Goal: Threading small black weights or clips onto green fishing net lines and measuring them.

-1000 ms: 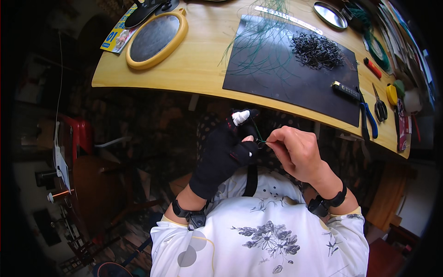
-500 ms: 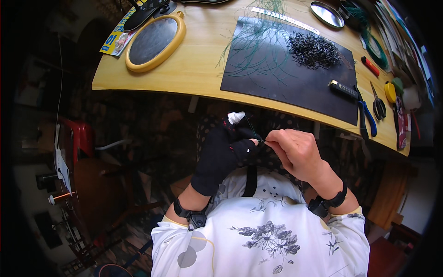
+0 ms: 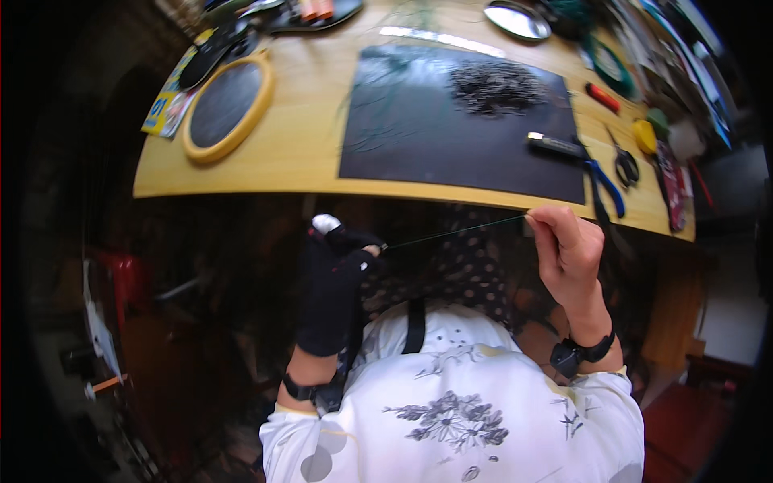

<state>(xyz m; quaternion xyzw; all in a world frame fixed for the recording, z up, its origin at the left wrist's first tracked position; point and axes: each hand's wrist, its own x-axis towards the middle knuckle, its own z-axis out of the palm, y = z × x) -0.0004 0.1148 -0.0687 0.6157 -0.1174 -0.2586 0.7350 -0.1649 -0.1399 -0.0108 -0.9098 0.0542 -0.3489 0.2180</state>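
Observation:
A thin green thread (image 3: 455, 233) runs taut between my two hands, in front of the table edge and above my lap. My left hand (image 3: 338, 266) wears a black glove with bare fingertips and a white wrapping on one finger; thumb and finger pinch the thread's left end. Something tiny sits at that pinch, too small to name. Off to the right, my bare right hand (image 3: 570, 245) is closed on the thread's other end between thumb and forefinger. On the table, a dark mat (image 3: 459, 153) carries loose green strands (image 3: 386, 113) and a pile of small dark pieces (image 3: 498, 87).
Blue-handled pliers (image 3: 605, 189), black scissors (image 3: 625, 165), and a red-and-black tool (image 3: 602, 97) lie at the right. A yellow-rimmed round mirror-like disc (image 3: 229, 109) is at the left. A round metal lid (image 3: 517, 21) and a white ruler (image 3: 443, 40) lie toward the back.
My hands have moved apart, from nearly touching to well separated. The right hand went right and the left hand left, and the green thread is now stretched between them. The view has shifted.

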